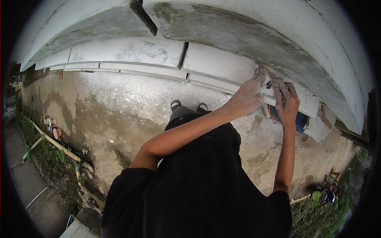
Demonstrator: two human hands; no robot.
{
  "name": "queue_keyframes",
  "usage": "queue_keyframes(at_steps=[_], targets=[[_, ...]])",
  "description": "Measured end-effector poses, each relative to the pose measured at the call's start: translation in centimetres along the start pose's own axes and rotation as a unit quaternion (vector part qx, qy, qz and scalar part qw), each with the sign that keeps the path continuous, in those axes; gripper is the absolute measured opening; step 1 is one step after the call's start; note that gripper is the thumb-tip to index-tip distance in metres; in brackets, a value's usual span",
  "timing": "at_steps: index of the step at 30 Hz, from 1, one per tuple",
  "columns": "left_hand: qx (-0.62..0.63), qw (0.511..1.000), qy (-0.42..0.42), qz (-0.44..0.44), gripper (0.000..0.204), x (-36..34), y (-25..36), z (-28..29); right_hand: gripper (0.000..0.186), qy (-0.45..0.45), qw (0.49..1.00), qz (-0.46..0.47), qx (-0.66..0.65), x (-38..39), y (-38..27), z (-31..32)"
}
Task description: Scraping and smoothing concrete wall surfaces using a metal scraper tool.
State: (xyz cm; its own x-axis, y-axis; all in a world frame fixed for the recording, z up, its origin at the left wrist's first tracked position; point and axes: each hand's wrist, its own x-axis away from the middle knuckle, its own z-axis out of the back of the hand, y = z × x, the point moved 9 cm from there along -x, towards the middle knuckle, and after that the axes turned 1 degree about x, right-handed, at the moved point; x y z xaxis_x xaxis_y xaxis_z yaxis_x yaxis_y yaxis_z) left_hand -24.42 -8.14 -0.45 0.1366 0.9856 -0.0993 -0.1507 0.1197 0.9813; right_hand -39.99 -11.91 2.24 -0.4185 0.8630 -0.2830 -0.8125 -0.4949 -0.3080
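At the right end of a long white slab (pixel 222 63), both hands work close together. My left hand (pixel 248 95), coated in pale dust, reaches across with its fingers pressed together against the white surface. What lies under those fingers is hidden. Beside it my right hand (pixel 287 101) has bent fingers, closed round something small that I cannot make out. Between the fingertips shows a small dark, rounded spot (pixel 269 84); whether it is a hole or an object is unclear. Below the right hand a dark blue container (pixel 302 122) is partly hidden.
A broad grey-white curved ledge (pixel 238 27) overhangs the slab. Dark gaps (pixel 183 55) part the white pieces. My sandalled feet (pixel 176 104) stand on stained concrete (pixel 131 119). Pipes (pixel 59 146) and small tubs (pixel 55 132) lie at left; clutter (pixel 327 192) sits among plants at lower right.
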Motion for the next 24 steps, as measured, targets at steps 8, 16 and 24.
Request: queue_keyframes(at_steps=[8, 16, 24], targets=[[0.006, 1.0, 0.006, -0.024, 0.078, 0.3, -0.1, -0.1, 0.037, -0.03, 0.999, 0.012, 0.014, -0.9, 0.4, -0.4], [0.0, 0.995, 0.062, -0.075, 0.072, 0.9, 0.6, 0.7, 0.035, -0.039, 0.999, 0.027, 0.006, -1.0, -1.5, -0.4], [0.0, 0.997, 0.073, 0.028, 0.065, 1.6, -0.9, 3.5, 0.038, -0.021, 0.999, 0.041, -0.019, -1.8, -5.2, -1.3]])
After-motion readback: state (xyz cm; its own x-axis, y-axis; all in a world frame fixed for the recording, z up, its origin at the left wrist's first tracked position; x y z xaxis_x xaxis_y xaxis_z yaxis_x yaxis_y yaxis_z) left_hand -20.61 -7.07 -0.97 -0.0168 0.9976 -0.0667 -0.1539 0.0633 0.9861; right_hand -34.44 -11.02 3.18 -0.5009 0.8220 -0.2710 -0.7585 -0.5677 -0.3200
